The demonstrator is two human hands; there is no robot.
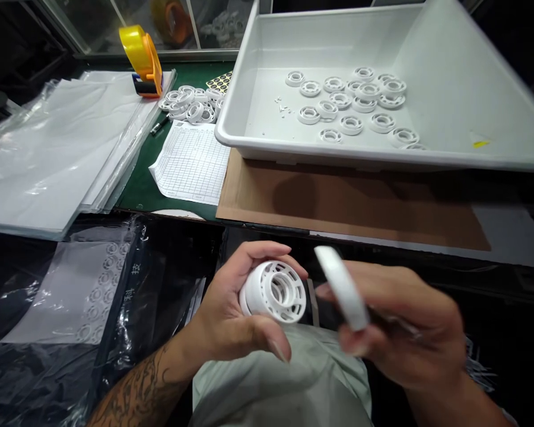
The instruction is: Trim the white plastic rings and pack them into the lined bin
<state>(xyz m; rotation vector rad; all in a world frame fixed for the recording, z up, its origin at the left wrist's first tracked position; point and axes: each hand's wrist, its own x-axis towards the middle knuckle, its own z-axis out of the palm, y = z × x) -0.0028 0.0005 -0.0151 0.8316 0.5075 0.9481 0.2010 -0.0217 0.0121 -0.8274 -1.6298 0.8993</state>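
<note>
White slotted plastic rings [273,292], stacked face to face, rest in my left hand [235,308], whose fingers and thumb curl around their sides. Just to the right, my right hand [404,320] pinches a single white ring [343,287] seen edge-on and slightly blurred. A gap separates this ring from the stack. Several similar rings [337,99] lie spread in the large white tray [293,148] above the hands. Another pile of white rings [193,105] sits on the green table surface left of the tray.
An orange tape dispenser [149,65] stands on plastic-covered sheets [62,142] at the left. A printed grid paper [191,160] and a pen [159,126] lie nearby. Brown cardboard [360,204] lies under the tray. A bag with rings [95,296] is at the lower left.
</note>
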